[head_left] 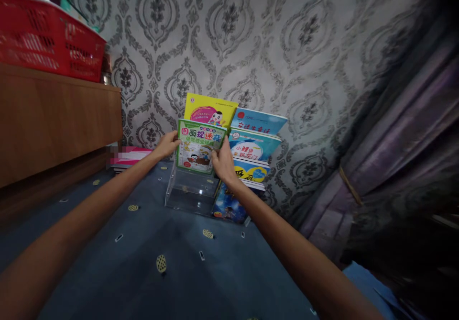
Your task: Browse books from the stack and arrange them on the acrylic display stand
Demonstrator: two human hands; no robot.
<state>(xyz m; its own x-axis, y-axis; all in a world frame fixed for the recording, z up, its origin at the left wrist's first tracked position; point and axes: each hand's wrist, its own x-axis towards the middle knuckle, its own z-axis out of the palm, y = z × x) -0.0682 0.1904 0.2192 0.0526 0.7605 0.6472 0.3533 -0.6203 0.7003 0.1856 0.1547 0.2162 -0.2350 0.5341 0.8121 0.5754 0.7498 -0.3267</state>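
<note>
The left hand and right hand grip the green children's book at the clear acrylic rack, before the yellow book, with 4 right-column covers shelved, lower-left tiers unfilled.

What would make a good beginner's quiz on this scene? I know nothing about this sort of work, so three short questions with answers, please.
1. True or false: the red plastic basket with slotted sides stands on the brown wooden cabinet.

2. What colour is the cover showing just behind the top of the green-bordered rectangular paper book? A) black B) yellow C) red

3. Where do the left grip and the right grip hold that green-bordered book?

Key:
1. True.
2. B: it is the yellow paper cover with a pink patch.
3. At opposite sides: left grip at its left edge, right grip at its right edge.
</note>
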